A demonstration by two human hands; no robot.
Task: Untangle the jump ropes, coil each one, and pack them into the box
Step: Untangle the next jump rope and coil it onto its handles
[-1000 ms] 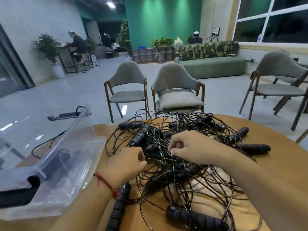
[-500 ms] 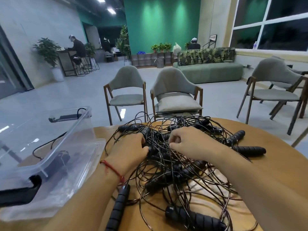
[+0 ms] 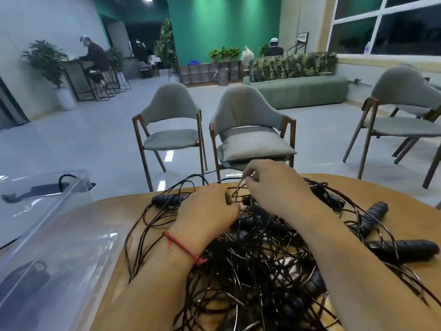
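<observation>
A tangled heap of black jump ropes [image 3: 257, 263] with ribbed black handles lies on the round wooden table [image 3: 405, 201]. My left hand [image 3: 207, 213], with a red string on the wrist, rests on the far left of the heap, its fingers curled onto cords. My right hand [image 3: 274, 185] is raised above the far side of the heap and pinches a thin cord at its fingertips. Loose handles [image 3: 403, 250] stick out at the right. The clear plastic box [image 3: 55, 235] stands at the left, with black ropes visible inside.
Two grey chairs [image 3: 248, 130] stand just beyond the table's far edge, another at the right [image 3: 401, 111]. A green sofa, plants and seated people are far back in the room. The box overlaps the table's left edge.
Both hands moved toward the far side of the heap. My right hand rose, lifting a cord with it. The camera tilted up and closer.
</observation>
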